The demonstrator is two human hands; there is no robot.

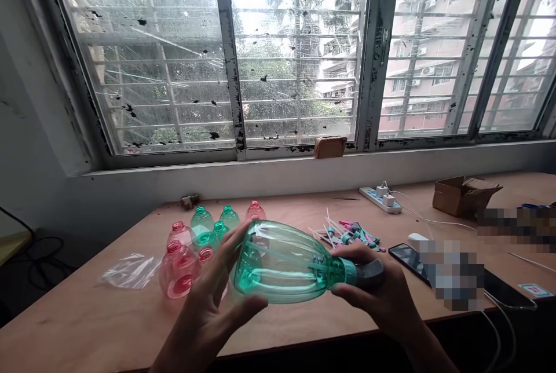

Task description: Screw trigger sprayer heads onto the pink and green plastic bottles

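A clear green spray bottle (282,263) lies sideways in the air above the table's front part, its base to the left. My left hand (211,297) grips the base end, thumb below and fingers on the far side. At the neck, my right hand (384,295) is closed around the teal collar and grey spray head (370,273). The head sits on the bottle's neck; how tightly, I cannot tell. Behind the left hand stand several headless bottles, pink ones (177,269) and green ones (202,222). Beyond the right hand lies a heap of trigger spray heads (354,235) with white tubes.
A crumpled clear plastic bag (130,271) lies on the wooden table (87,315) at left. To the right are a phone (408,260), a power strip (380,199) with cables and an open cardboard box (463,196). Barred windows rise behind.
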